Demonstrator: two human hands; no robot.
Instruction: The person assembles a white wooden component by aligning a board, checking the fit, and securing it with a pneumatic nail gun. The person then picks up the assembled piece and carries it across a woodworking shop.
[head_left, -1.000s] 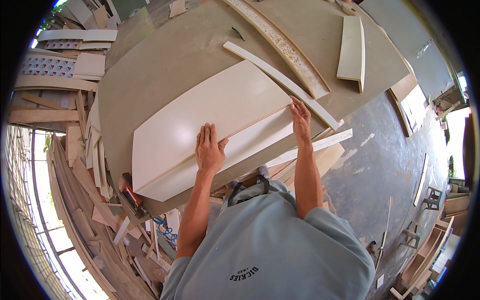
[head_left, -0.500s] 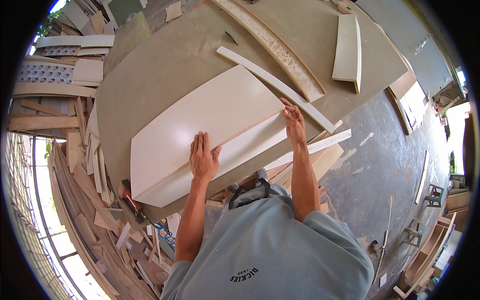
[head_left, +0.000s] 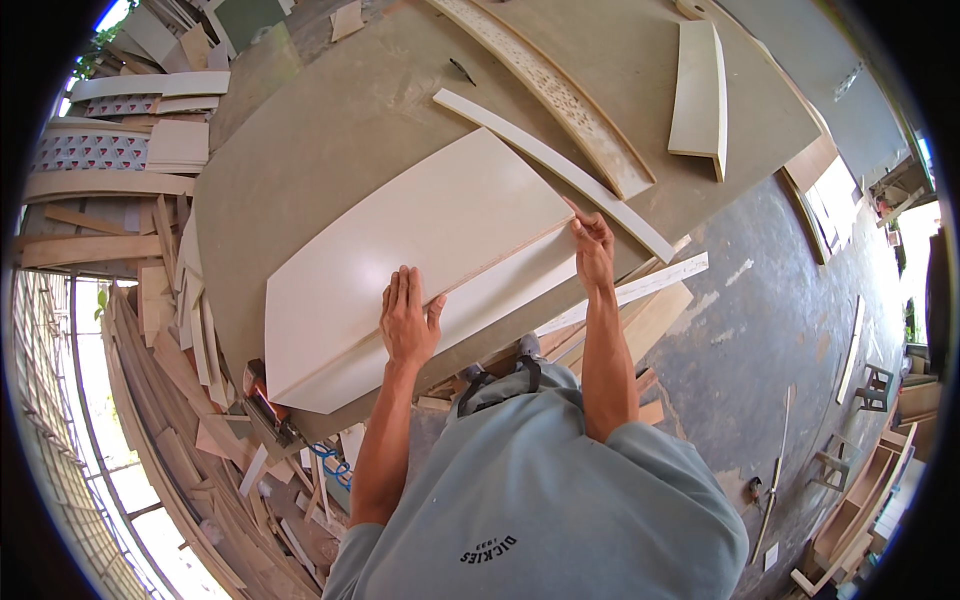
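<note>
White board, mid-frame, is apparently being steadied by flat left hand and curled right hand, its grip unclear; even pressure seems needed next.

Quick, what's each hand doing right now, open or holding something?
Left hand: open, fingers resting on the white panel.
Right hand: fingers partly curled at that panel's corner; gripping or just touching, I can't tell.
</note>
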